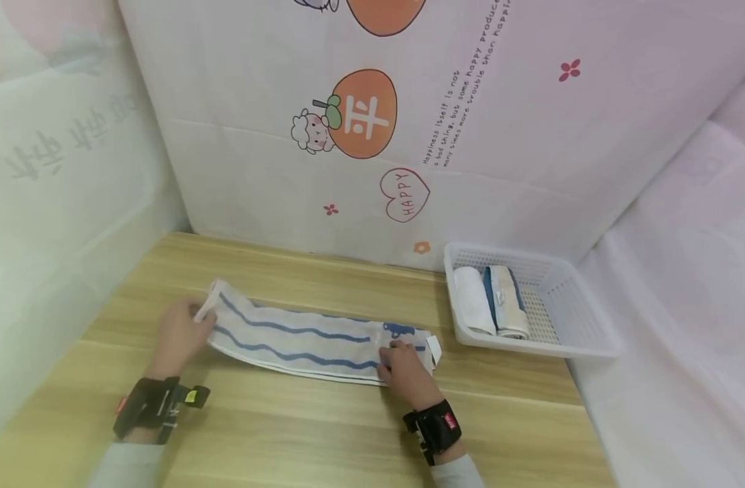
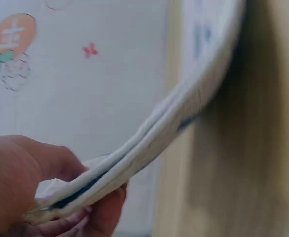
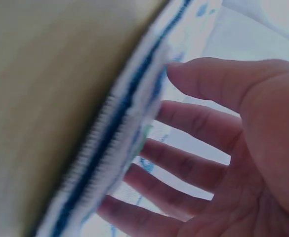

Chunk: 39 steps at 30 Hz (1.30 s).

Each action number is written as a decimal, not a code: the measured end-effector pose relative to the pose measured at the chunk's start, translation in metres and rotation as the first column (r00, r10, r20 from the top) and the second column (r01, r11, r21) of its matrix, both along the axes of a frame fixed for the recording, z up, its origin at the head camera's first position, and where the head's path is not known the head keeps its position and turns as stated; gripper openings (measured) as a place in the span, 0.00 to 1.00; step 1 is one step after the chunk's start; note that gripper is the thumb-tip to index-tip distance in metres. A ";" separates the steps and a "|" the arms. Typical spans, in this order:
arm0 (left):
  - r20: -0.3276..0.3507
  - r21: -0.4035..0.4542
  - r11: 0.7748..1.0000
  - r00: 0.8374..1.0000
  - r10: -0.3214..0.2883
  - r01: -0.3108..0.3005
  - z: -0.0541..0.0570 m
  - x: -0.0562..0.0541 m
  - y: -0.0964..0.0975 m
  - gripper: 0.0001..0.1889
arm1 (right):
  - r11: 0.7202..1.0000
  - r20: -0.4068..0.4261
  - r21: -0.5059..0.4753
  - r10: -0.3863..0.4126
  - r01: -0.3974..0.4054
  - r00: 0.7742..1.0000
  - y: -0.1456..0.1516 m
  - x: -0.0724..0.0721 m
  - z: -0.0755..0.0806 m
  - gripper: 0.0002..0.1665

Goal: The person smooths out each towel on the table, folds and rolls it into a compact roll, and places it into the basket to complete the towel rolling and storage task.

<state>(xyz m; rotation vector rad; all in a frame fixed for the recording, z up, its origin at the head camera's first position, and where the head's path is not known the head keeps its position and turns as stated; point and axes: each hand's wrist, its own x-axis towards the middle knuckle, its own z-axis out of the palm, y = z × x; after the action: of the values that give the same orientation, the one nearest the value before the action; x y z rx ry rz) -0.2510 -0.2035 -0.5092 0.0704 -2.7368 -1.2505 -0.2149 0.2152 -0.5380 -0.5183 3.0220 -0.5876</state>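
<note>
A white towel (image 1: 299, 340) with wavy blue stripes lies folded into a long strip on the wooden table. Its left end is raised off the table, where my left hand (image 1: 182, 333) grips it; the left wrist view shows the thumb above and fingers beneath the layered towel edge (image 2: 149, 136). My right hand (image 1: 405, 371) rests its fingertips on the towel near the right end, beside a blue printed figure and a white tag (image 1: 434, 350). In the right wrist view the fingers (image 3: 188, 168) are spread and fairly straight, touching the towel.
At the back right stands a white plastic basket (image 1: 567, 346) holding a rolled white towel (image 1: 472, 301) and a rolled beige and blue towel (image 1: 506, 305). Printed white cloth (image 1: 274, 196) hangs along the back and both sides of the table (image 1: 274, 434).
</note>
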 end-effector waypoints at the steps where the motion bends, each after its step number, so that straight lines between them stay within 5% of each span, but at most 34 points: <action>1: -0.048 0.025 1.000 0.999 0.016 -0.015 0.005 -0.001 0.007 0.22 | 1.000 -0.003 -0.012 0.009 -0.009 1.000 0.001 -0.001 0.001 0.10; 5: -0.222 0.096 0.994 0.972 0.073 -0.053 0.024 -0.005 0.040 0.17 | 0.995 0.030 -0.102 0.006 -0.003 1.000 0.004 -0.005 0.010 0.08; 8: -0.299 0.159 0.987 0.951 0.081 -0.035 0.036 -0.007 0.069 0.15 | 0.982 0.065 -0.188 0.017 -0.005 0.998 -0.002 -0.008 0.020 0.22; 12: -0.359 0.230 0.970 0.933 0.010 0.078 0.050 -0.007 0.108 0.13 | 0.950 0.088 -0.304 0.096 -0.065 0.992 -0.019 -0.018 0.035 0.29; 17: -0.446 0.215 0.947 0.887 -0.121 0.237 0.055 -0.002 0.154 0.10 | 0.889 0.042 -0.443 0.146 -0.113 0.988 -0.038 -0.026 0.054 0.33; 24: -0.469 0.092 0.896 0.813 -0.345 0.434 0.037 0.011 0.200 0.13 | 0.807 -0.091 -0.576 0.098 -0.133 0.991 -0.040 -0.025 0.060 0.26; 28: -0.477 0.030 0.821 0.730 -0.489 0.570 0.018 0.014 0.212 0.14 | 0.773 -0.125 -0.626 0.030 -0.102 0.992 -0.034 -0.023 0.051 0.20; 32: -0.425 -0.093 0.750 0.655 -0.625 0.655 -0.001 0.015 0.220 0.14 | 0.799 -0.170 -0.597 -0.037 -0.073 0.985 -0.027 -0.022 0.038 0.13; 35: -0.360 -0.140 0.714 0.636 -0.682 0.686 -0.009 0.018 0.219 0.18 | 0.846 -0.218 -0.529 -0.063 -0.064 0.974 -0.022 -0.020 0.032 0.10; 39: -0.353 -0.163 0.704 0.625 -0.696 0.692 -0.013 0.019 0.209 0.23 | 0.870 -0.310 -0.491 -0.129 -0.042 0.942 -0.011 -0.020 0.042 0.10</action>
<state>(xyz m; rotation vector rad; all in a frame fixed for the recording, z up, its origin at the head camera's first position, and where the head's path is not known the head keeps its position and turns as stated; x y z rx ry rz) -0.2317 0.0059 -0.5221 -1.2283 -2.4416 -1.1924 -0.2345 0.2044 -0.4964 -0.6156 3.1814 -1.4377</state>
